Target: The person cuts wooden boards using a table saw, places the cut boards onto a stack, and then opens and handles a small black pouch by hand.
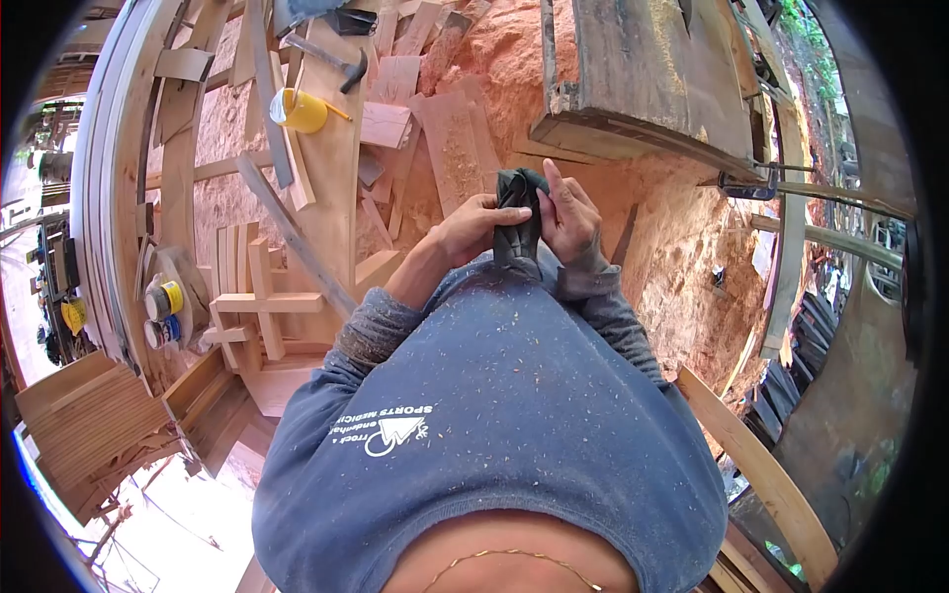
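Observation:
A bunched dark cloth (517,232) is held up in front of my shirt's lower edge, between my two hands. My left hand (473,229) grips it from the left, with the thumb lying across its folds. On the other side, my right hand (571,215) pinches the cloth's upper right edge, its index finger pointing up and away. Whether the cloth is a glove or a plain rag cannot be made out. Wood chips and dust speckle my blue shirt (524,395).
A claw hammer (336,61), a yellow cup (304,112) and a pencil (338,112) lie on a long plank (331,178). Jointed wood pieces (265,301) stand at left. Offcuts (450,143) litter the reddish ground ahead. A heavy wooden bench (643,89) stands front right.

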Motion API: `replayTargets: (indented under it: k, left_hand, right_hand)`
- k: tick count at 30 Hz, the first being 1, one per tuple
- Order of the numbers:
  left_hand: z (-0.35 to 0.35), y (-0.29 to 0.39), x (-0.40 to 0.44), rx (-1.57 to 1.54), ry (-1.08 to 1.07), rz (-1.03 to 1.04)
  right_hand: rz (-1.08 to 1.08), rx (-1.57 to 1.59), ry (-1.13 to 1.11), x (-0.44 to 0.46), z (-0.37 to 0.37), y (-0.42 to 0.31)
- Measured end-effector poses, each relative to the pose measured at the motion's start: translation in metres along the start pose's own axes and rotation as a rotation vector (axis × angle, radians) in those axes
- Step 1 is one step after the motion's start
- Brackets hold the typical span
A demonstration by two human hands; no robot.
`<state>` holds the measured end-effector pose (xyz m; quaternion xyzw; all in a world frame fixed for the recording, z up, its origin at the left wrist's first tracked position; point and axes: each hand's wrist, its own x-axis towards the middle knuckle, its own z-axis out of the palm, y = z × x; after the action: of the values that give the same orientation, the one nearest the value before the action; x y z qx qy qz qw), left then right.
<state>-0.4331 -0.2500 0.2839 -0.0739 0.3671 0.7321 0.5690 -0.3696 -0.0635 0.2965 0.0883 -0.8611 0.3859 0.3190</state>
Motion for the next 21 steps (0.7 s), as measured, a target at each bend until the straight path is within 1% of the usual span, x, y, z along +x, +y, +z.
replayTargets:
  k: [2, 3, 7, 10, 11, 13, 14, 15, 18, 19, 21]
  left_hand:
    - [0.011, 0.001, -0.008, 0.004, -0.027, 0.009]
    - [0.010, 0.000, -0.010, 0.062, -0.033, 0.033]
    - [0.009, 0.004, -0.024, 0.063, -0.036, 0.049]
    - [0.019, 0.010, -0.036, 0.483, -0.071, 0.155]
    - [0.021, 0.010, -0.038, 0.633, -0.049, 0.221]
    - [0.008, 0.008, -0.025, 0.329, 0.014, 0.299]
    - [0.002, 0.007, -0.019, 0.177, 0.042, 0.336]
    - [0.012, 0.020, -0.024, -0.030, -0.003, 0.364]
    - [0.012, 0.035, -0.021, 0.355, 0.030, 0.539]
    - [0.021, 0.039, -0.022, 0.417, 0.017, 0.604]
    - [0.018, 0.042, -0.015, 0.512, 0.059, 0.574]
  right_hand:
    - [-0.016, -0.035, 0.002, 0.000, -0.002, 0.002]
    - [-0.015, -0.062, 0.004, 0.001, -0.005, 0.002]
    - [0.005, -0.126, -0.037, 0.003, -0.020, 0.012]
    - [0.056, -0.155, -0.069, 0.000, -0.025, 0.013]
    - [0.174, -0.100, -0.041, -0.003, -0.025, 0.009]
    - [0.408, 0.012, 0.012, -0.001, -0.023, -0.009]
    - [0.451, 0.071, 0.023, 0.002, -0.022, -0.015]
    - [0.496, 0.128, 0.033, 0.004, -0.021, -0.021]
    - [0.619, 0.384, 0.047, 0.003, -0.019, -0.023]
    - [0.656, 0.486, 0.047, 0.003, -0.017, -0.023]
    - [0.695, 0.606, 0.061, 0.009, -0.017, -0.032]
